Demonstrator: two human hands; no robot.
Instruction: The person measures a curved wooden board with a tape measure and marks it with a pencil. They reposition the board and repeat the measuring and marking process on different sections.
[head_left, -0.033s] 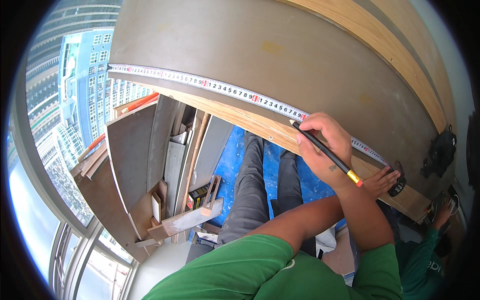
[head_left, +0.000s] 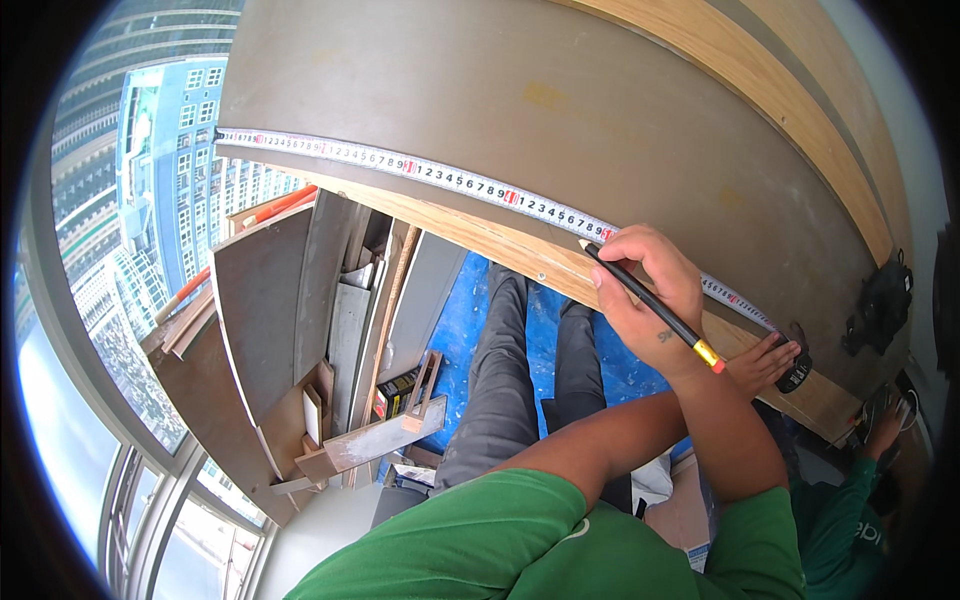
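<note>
A long white tape measure (head_left: 460, 180) stretches diagonally along the grey board (head_left: 430, 80), near its wooden edge strip (head_left: 450, 215). My right hand (head_left: 645, 285) is closed on a black pencil (head_left: 670, 317) with a yellow band and pink eraser; its tip points at the blade. My left forearm crosses beneath the right one, and my left hand (head_left: 762, 362) grips the black tape case (head_left: 795, 372) at the board's right, partly hidden by its fingers.
Grey and brown offcuts (head_left: 260, 320) lean at left beside a window (head_left: 160, 250). Blue sheeting (head_left: 450, 330) lies under my legs. A black bag-like object (head_left: 880, 300) rests at the board's right end. A co-worker's green-sleeved arm (head_left: 840, 520) is at lower right.
</note>
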